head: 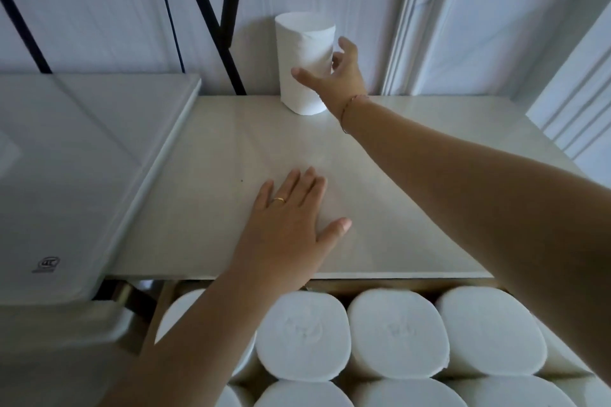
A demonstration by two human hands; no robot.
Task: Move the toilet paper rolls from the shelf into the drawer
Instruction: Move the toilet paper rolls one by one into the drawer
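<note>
One white toilet paper roll point(304, 56) stands upright at the back of the pale shelf top point(231, 149), against the wall. My right hand point(337, 76) reaches around its right side with fingers spread, thumb in front of the roll, not closed on it. My left hand point(294, 221) lies flat, palm down, on the shelf top near its front edge, holding nothing. Below the front edge the open drawer point(334, 289) is packed with several upright white rolls point(396, 334).
A white appliance lid point(72, 155) borders the shelf on the left. Black metal bars point(228, 10) cross the wall behind. White panelled wall and a door frame point(406, 20) stand at the back right.
</note>
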